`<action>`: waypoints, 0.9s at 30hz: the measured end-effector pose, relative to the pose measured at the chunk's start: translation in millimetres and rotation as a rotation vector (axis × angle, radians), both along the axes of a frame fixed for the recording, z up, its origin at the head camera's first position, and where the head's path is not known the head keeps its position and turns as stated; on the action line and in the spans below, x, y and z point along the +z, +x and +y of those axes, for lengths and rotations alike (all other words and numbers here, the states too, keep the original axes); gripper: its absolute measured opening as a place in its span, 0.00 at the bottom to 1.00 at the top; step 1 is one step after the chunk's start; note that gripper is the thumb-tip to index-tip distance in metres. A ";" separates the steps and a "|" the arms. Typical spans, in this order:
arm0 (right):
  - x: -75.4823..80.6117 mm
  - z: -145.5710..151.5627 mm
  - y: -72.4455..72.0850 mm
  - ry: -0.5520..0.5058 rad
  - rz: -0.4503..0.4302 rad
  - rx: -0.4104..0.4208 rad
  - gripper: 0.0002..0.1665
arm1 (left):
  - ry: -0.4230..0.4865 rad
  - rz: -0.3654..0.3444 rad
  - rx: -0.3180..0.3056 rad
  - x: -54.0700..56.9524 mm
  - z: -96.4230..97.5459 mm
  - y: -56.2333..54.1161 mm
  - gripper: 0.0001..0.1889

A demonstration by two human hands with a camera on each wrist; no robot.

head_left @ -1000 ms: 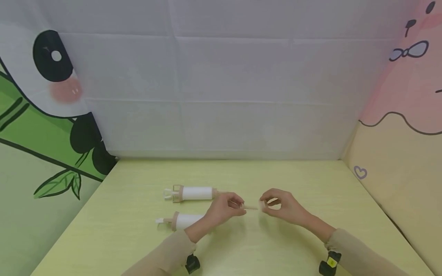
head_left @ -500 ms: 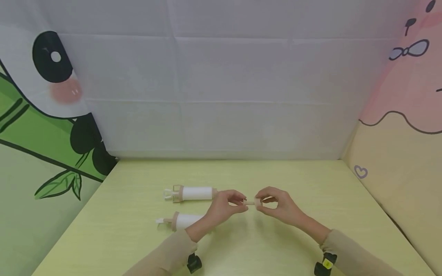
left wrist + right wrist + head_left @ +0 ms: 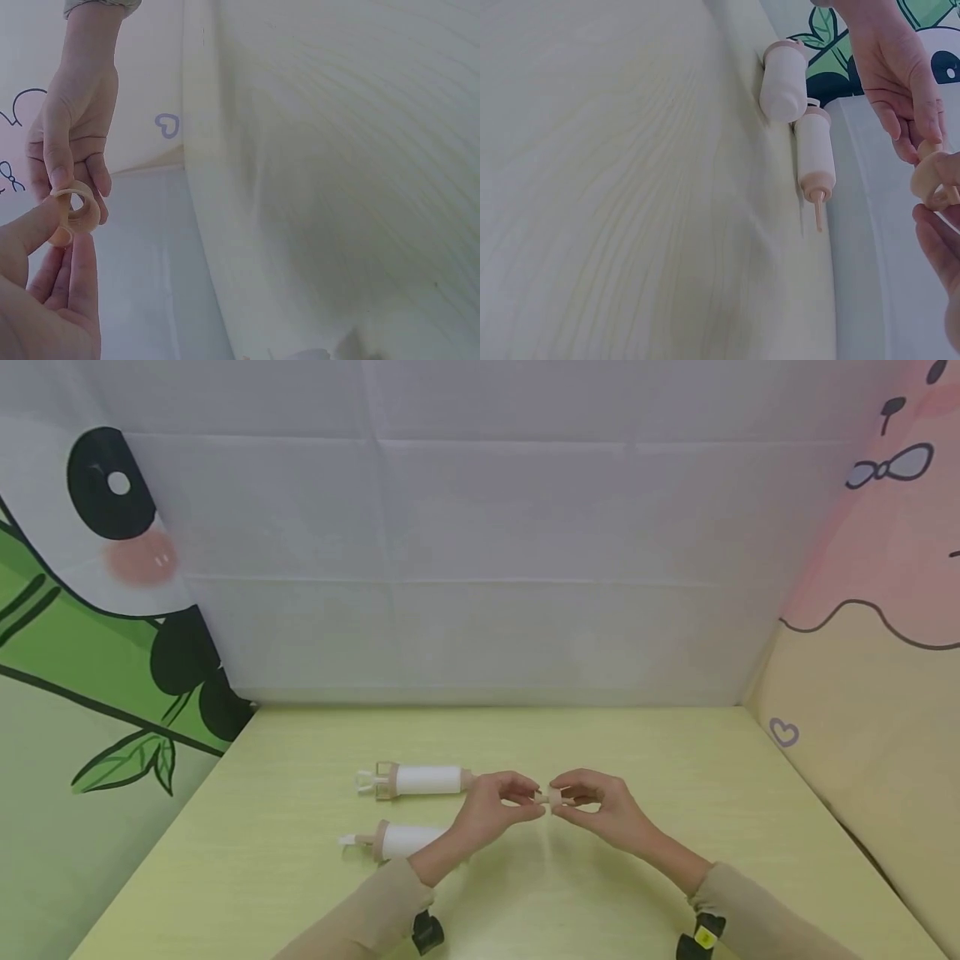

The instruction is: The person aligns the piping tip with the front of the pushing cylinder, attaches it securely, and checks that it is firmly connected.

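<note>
Over the middle of the table, my left hand [image 3: 489,810] pinches a small beige stemmed piece [image 3: 541,798] between thumb and fingertips. Facing it, my right hand [image 3: 606,808] pinches a beige ring-shaped cap [image 3: 556,801] by its rim. The two parts meet, with the ring around the stem; a bit of stem shows on its right side. A round opening in the ring [image 3: 86,212] is visible in the left wrist view. Fingers hide much of both parts, so how far they fit together I cannot tell.
Left of my hands, two white tubes with beige ends lie on the yellowish table [image 3: 300,902]: a far tube [image 3: 428,780] with a clear handle-like end, and a near tube [image 3: 408,842] partly behind my left forearm. A pale cloth wall [image 3: 495,635] stands behind.
My right hand has moved left, bringing the ring from apart from the stem's tip to around the stem. My left hand has shifted slightly right and up. The tubes have stayed put.
</note>
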State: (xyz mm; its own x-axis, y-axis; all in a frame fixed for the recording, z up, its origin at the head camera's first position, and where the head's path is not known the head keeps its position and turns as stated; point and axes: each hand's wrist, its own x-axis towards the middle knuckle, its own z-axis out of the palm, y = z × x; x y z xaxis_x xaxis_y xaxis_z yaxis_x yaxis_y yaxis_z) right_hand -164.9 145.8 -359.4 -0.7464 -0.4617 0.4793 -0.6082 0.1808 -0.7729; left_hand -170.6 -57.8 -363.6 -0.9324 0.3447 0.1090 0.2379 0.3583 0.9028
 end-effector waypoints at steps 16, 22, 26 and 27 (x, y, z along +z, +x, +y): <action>-4.3 -2.6 0.1 -0.056 0.037 0.054 0.15 | 0.034 0.022 -0.053 6.8 4.2 6.3 0.07; -6.2 -3.6 0.1 -0.078 0.051 0.060 0.15 | 0.030 -0.001 -0.008 -1.7 4.5 2.6 0.07; -7.5 -4.6 1.0 -0.086 0.046 0.066 0.15 | 0.067 -0.016 0.013 -3.1 5.9 3.0 0.06; -7.8 -4.9 1.3 -0.087 0.042 0.067 0.15 | 0.085 -0.026 0.015 -3.6 6.3 3.3 0.06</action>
State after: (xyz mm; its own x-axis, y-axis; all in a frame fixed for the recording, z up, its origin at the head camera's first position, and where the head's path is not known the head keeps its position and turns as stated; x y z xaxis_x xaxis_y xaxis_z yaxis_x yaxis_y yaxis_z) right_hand -163.6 141.0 -367.3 -0.6936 -0.4651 0.5501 -0.6492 0.0726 -0.7572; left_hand -167.4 -51.5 -367.3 -0.9403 0.3209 0.1131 0.2093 0.2836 0.9358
